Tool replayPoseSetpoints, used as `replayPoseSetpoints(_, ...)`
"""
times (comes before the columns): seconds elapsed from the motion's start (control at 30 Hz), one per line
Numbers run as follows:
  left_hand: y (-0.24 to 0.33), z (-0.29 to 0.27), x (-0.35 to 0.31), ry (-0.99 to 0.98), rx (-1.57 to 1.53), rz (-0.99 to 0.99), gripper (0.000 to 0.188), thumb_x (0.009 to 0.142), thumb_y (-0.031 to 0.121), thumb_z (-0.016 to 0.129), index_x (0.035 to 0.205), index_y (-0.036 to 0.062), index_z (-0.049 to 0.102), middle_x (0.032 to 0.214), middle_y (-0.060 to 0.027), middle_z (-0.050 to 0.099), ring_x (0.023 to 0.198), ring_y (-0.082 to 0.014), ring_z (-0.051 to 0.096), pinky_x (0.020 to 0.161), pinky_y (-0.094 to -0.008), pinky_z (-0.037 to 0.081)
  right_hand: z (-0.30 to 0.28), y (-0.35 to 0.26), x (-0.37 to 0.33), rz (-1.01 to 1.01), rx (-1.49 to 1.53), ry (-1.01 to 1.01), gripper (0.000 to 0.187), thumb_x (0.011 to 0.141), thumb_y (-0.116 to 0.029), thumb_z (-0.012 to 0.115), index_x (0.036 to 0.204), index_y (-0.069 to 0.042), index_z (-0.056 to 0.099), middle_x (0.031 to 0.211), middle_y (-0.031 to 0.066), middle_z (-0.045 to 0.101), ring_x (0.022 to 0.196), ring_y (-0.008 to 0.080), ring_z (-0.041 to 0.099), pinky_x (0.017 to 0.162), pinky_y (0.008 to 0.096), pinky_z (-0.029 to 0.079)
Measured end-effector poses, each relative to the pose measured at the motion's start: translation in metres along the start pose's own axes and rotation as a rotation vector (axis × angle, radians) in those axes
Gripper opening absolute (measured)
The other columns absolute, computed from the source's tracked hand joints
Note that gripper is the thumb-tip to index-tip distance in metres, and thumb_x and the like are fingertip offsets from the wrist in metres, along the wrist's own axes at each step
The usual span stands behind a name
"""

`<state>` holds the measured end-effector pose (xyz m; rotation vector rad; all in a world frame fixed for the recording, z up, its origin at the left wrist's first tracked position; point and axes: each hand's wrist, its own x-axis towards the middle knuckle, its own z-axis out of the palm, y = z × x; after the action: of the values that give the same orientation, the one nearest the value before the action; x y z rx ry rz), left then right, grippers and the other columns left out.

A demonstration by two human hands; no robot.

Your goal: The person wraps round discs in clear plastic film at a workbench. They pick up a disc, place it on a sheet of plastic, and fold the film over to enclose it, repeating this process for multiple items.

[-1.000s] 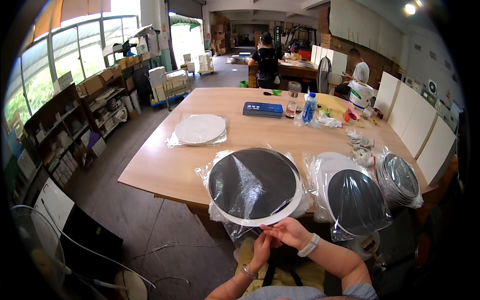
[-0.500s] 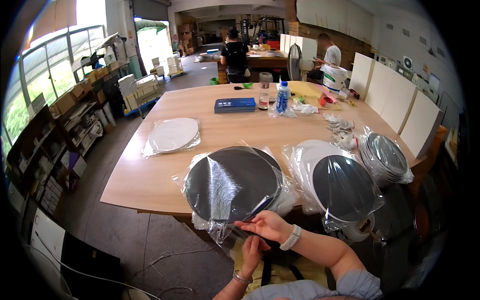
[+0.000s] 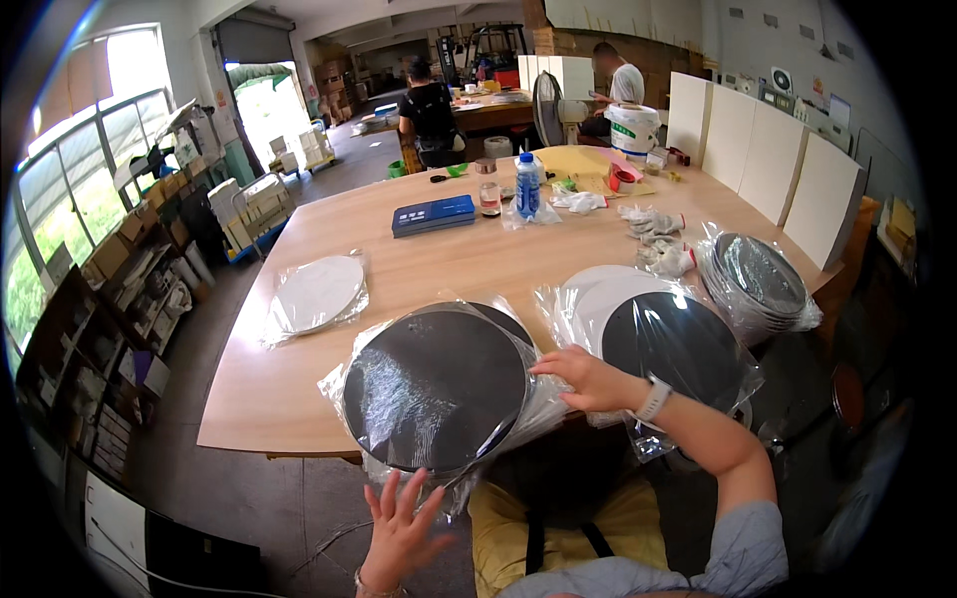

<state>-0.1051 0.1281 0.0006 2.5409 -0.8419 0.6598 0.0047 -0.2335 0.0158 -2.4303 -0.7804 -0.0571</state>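
A round dark grey disc (image 3: 439, 389) in clear plastic wrap lies on top of a small stack of wrapped discs, at the near edge of the wooden table. My left hand (image 3: 404, 528) is at the stack's near edge, fingers spread and holding nothing. On the right, my right hand (image 3: 590, 381) has its fingertips at the disc's right rim and the loose wrap there, thumb and fingers apart. Beside that hand, a second dark disc (image 3: 668, 344) lies in clear wrap over white discs (image 3: 588, 299). Farther right stands a pile of wrapped grey discs (image 3: 760, 279).
A wrapped white disc (image 3: 319, 294) lies on the table's left. Farther back are a blue box (image 3: 434, 215), a blue bottle (image 3: 527, 187), a glass jar (image 3: 489, 197), work gloves (image 3: 660, 239) and a white bucket (image 3: 632, 130). White panels (image 3: 748, 145) line the right edge. Two people are behind.
My hands have moved apart from the wrap at the near edge, the right one up to the disc's right rim, the left one leftward with its fingers spreading. The view has shifted.
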Motion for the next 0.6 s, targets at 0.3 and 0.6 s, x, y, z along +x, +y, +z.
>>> replayPoseSetpoints(0.3, -0.024, 0.036, -0.034, 0.154, -0.006, -0.04, 0.016, 0.072, 0.019, 0.074, 0.087, 0.0145, 0.068, 0.093, 0.0008, 0.066, 0.09, -0.022, 0.061, 0.082, -0.0383, 0.046, -0.004, 0.071, 0.016, -0.291, 0.06, -0.058, 0.038, 0.076, -0.014, 0.07, 0.113, -0.009, 0.063, 0.109, 0.0075, 0.062, 0.109, 0.0266, 0.051, 0.094, 0.0386, 0.043)
replayPoseSetpoints(0.6, -0.029, 0.048, -0.039, 0.313, -0.161, -0.247, 0.005, 0.08, 0.01, 0.067, 0.08, 0.0045, 0.066, 0.073, -0.0073, 0.063, 0.064, -0.024, 0.059, 0.055, -0.0309, 0.044, -0.006, 0.072, 0.028, -0.016, 0.31, 0.02, 0.022, 0.088, -0.026, 0.061, 0.085, -0.006, 0.071, 0.075, 0.0051, 0.068, 0.071, 0.019, 0.063, 0.067, 0.0293, 0.049)
